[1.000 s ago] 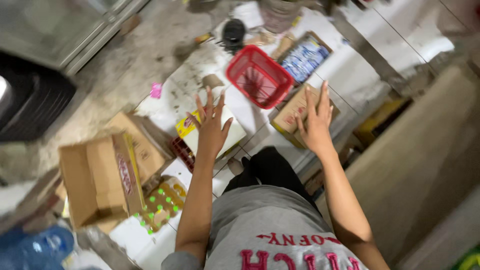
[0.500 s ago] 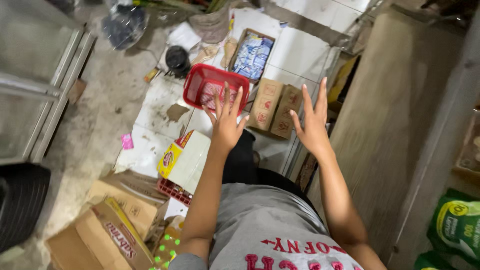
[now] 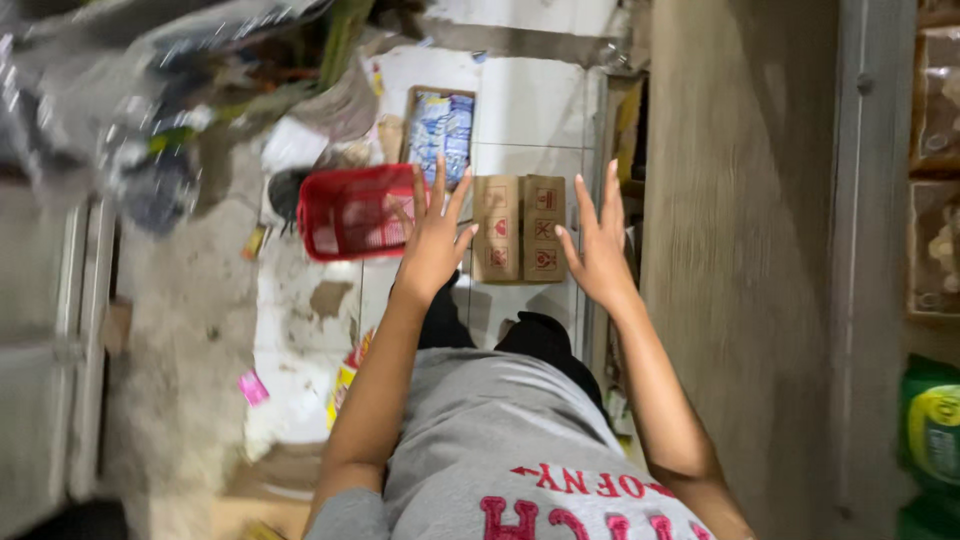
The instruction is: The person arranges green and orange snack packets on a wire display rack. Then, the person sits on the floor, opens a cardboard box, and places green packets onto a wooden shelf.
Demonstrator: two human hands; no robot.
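Honestly, both hands are empty with fingers spread, left hand (image 3: 432, 245) and right hand (image 3: 597, 250) hovering either side of the cardboard box (image 3: 519, 228) on the tiled floor beside the red basket (image 3: 352, 212). I'd grab both short ends evenly and low.

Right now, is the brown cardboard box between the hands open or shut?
Shut: the cardboard box shows closed flaps meeting at a centre seam, nothing inside visible.
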